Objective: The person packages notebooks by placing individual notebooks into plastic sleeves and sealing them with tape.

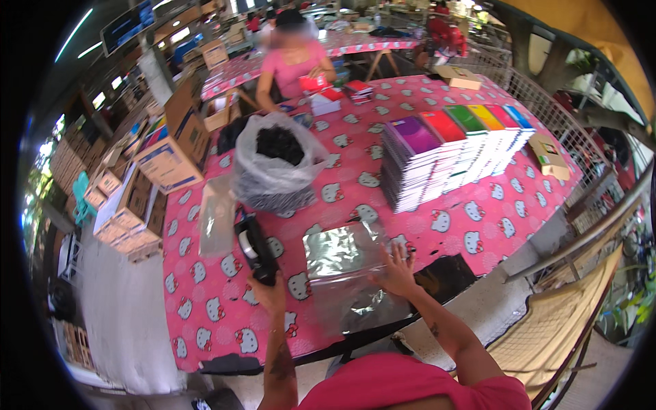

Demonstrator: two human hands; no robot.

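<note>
My left hand [268,290] is closed around the near end of a long black object [255,247], which looks like a tape dispenser; its exact kind is unclear. To the right of it a clear, shiny plastic bag [342,254] lies flat on the table, with more clear plastic sheeting [362,307] nearer to me. My right hand [398,272] rests on the right edge of the plastic, fingers spread and holding nothing. Beyond my left hand stand a long translucent tray [217,222] and a big clear bag [249,164] filled with black pieces.
Stacks of spiral notebooks [427,160] with coloured covers stand at the right. A pink patterned cloth covers the table [471,242]. Across it a person [294,65] handles small red-covered books [324,99]. Cardboard boxes [171,154] are at the left, a wire mesh fence [547,96] at the right.
</note>
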